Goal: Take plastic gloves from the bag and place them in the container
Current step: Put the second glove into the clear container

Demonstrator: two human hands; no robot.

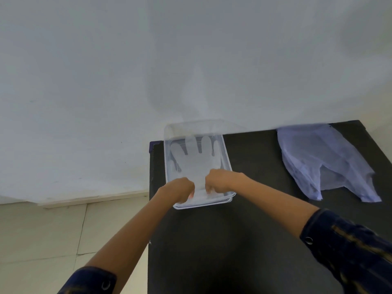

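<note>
A clear plastic container [226,158] lies on the black table [233,240] near its far left corner, its clear lid standing up against the wall. A translucent plastic glove [194,160] lies flat inside it, fingers pointing away from me. My left hand [180,190] and my right hand [218,180] both pinch the glove's cuff at the container's near end, fingers curled. A thin bluish plastic bag [324,162] lies flat at the table's far right, apart from both hands.
A white wall [106,81] rises directly behind the table. Pale floor tiles [42,234] show to the left of the table's edge. Dark blue sleeves cover my upper forearms.
</note>
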